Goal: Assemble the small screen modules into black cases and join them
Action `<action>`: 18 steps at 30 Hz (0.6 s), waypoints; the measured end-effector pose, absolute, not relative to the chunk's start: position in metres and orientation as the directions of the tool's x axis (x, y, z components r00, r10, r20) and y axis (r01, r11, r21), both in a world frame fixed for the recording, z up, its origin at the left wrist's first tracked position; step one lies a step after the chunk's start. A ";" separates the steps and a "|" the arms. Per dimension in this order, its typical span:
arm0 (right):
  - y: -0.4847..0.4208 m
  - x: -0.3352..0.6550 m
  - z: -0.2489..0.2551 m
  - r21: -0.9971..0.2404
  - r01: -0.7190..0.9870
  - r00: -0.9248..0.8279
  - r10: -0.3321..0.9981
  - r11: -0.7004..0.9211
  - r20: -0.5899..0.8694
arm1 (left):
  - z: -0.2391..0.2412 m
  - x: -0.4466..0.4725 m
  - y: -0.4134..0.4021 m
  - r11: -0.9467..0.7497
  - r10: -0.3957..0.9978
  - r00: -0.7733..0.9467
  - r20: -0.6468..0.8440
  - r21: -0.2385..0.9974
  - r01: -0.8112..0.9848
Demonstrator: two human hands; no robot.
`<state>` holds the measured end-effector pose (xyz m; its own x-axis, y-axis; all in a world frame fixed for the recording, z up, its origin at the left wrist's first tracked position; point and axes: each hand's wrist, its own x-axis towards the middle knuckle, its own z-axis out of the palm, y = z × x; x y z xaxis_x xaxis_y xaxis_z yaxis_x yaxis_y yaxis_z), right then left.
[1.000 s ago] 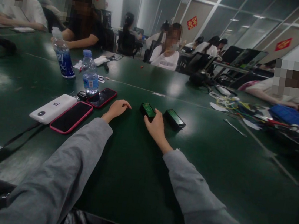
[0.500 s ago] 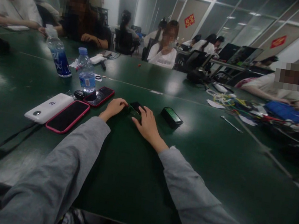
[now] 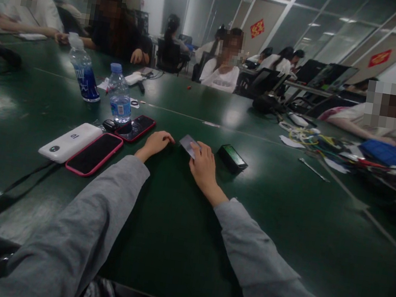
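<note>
My right hand (image 3: 204,166) grips a flat, grey rectangular piece (image 3: 187,144), with the thumb over its near side and the fingers along its right edge. Its exact kind cannot be made out. My left hand (image 3: 156,143) rests at the table to the left of that piece and apart from it. Its fingers are loosely bent, the index finger reaching out, and nothing shows in them. Just right of my right hand lies a small black box (image 3: 232,159) with a green, glossy top face.
Left of my hands lie a white power bank (image 3: 70,143), a red-edged phone (image 3: 95,154) and another phone (image 3: 136,128). Two bottles, one clear (image 3: 120,97) and one blue (image 3: 84,74), stand behind. Cables (image 3: 309,135) pile up at right. People sit around the green table (image 3: 176,244).
The piece under my hands looked dark with a green edge; now a grey face shows in my right hand. My left hand has come away from it. The view has shifted slightly.
</note>
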<state>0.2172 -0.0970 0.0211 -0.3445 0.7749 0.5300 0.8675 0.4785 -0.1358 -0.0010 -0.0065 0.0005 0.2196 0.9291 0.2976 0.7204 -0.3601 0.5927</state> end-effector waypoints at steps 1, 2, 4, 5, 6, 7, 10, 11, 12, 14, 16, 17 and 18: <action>-0.098 0.217 0.022 -0.129 0.845 -0.383 0.756 0.519 0.531 | 0.001 -0.001 -0.007 -0.359 0.930 0.219 0.297 0.590 0.723; -0.098 0.216 0.022 -0.130 0.816 -0.424 0.737 0.563 0.527 | 0.001 -0.001 -0.007 -0.356 0.930 0.218 0.295 0.586 0.728; -0.100 0.215 0.023 -0.150 0.762 -0.483 0.707 0.630 0.517 | 0.001 0.000 -0.007 -0.347 0.933 0.213 0.290 0.571 0.744; -0.100 0.214 0.024 -0.166 0.743 -0.495 0.700 0.648 0.516 | 0.001 0.000 -0.007 -0.342 0.935 0.208 0.288 0.565 0.751; -0.101 0.214 0.025 -0.182 0.729 -0.499 0.694 0.660 0.519 | 0.001 0.000 -0.007 -0.336 0.936 0.203 0.288 0.562 0.756; -0.102 0.213 0.025 -0.199 0.716 -0.497 0.689 0.669 0.527 | 0.001 0.000 -0.006 -0.334 0.937 0.200 0.287 0.561 0.757; -0.103 0.213 0.027 -0.238 0.683 -0.488 0.674 0.691 0.555 | 0.001 0.000 -0.006 -0.343 0.934 0.209 0.291 0.560 0.754; -0.103 0.213 0.027 -0.241 0.674 -0.491 0.667 0.698 0.560 | 0.001 0.000 -0.005 -0.351 0.931 0.215 0.296 0.557 0.753; -0.103 0.212 0.027 -0.238 0.667 -0.497 0.660 0.706 0.563 | 0.001 0.000 -0.005 -0.356 0.928 0.218 0.301 0.554 0.753; -0.102 0.212 0.025 -0.219 0.671 -0.502 0.651 0.708 0.569 | 0.000 0.000 -0.005 -0.361 0.926 0.217 0.309 0.553 0.751; -0.100 0.211 0.022 -0.219 0.697 -0.472 0.666 0.683 0.577 | -0.001 -0.001 -0.004 -0.357 0.927 0.211 0.309 0.560 0.748; -0.098 0.212 0.020 -0.234 0.714 -0.442 0.684 0.660 0.580 | -0.001 -0.001 -0.004 -0.353 0.929 0.208 0.306 0.563 0.748; -0.096 0.212 0.018 -0.258 0.729 -0.409 0.705 0.634 0.579 | -0.002 -0.001 -0.004 -0.349 0.930 0.206 0.303 0.565 0.747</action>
<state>0.2119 -0.0964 0.0181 -0.4088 0.7055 0.5789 0.7289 0.6341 -0.2581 -0.0007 -0.0038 -0.0015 0.2058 0.9305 0.3031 0.7473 -0.3494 0.5651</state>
